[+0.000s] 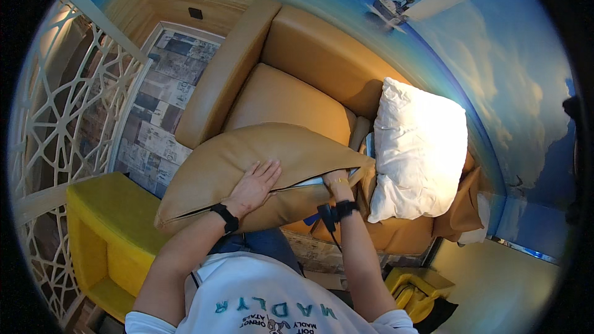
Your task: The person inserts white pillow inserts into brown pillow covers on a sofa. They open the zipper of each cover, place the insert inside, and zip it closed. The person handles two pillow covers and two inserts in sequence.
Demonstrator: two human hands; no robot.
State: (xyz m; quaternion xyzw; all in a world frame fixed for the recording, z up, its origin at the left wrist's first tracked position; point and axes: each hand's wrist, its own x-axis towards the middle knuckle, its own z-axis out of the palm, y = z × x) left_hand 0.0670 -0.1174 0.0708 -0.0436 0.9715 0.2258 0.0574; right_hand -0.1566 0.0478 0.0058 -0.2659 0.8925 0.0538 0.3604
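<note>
A large tan leather-like cushion cover (278, 153) with an open seam lies across the near part of a tan sofa (297, 97); pale filling shows through the opening. My left hand (255, 185) rests flat on the cushion with its fingers a little apart. At the right end of the seam, my right hand (338, 180) reaches into the opening, its fingers hidden inside, so its grip cannot be told. A crumpled white pillow (417, 148) lies on the sofa just right of the cushion, brightly lit.
A yellow upholstered chair (116, 213) stands at the lower left, beside a white lattice partition (65, 120). Another yellow item (413, 287) is at the lower right. Loose brown material (464, 204) lies beyond the pillow. A painted wall (482, 55) runs behind the sofa.
</note>
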